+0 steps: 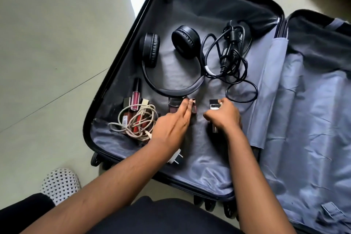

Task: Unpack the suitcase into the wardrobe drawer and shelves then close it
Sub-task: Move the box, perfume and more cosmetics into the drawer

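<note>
An open suitcase lay flat on a pale tiled floor, its grey lining showing in both halves. The person looked down into the left half, both bare arms reaching in from six o'clock.

The left hand stretched forward with fingers mostly straight, its fingertips resting on a small dark red cosmetic box near the middle of the compartment. The right hand, just beside it toward three o'clock, had its fingers curled around a small dark bottle with a white label, gripping it.

At twelve o'clock from the hands lay black headphones, ear cups up. Toward one o'clock sat a tangle of black charger cable. At nine o'clock from the left hand, a coiled beige cable lay over several lip gloss tubes. A white plug adapter peeked out under the left wrist, at six o'clock.

The suitcase's right half held only rumpled grey lining and a strap. A white dotted slipper rested on the floor at seven o'clock.
</note>
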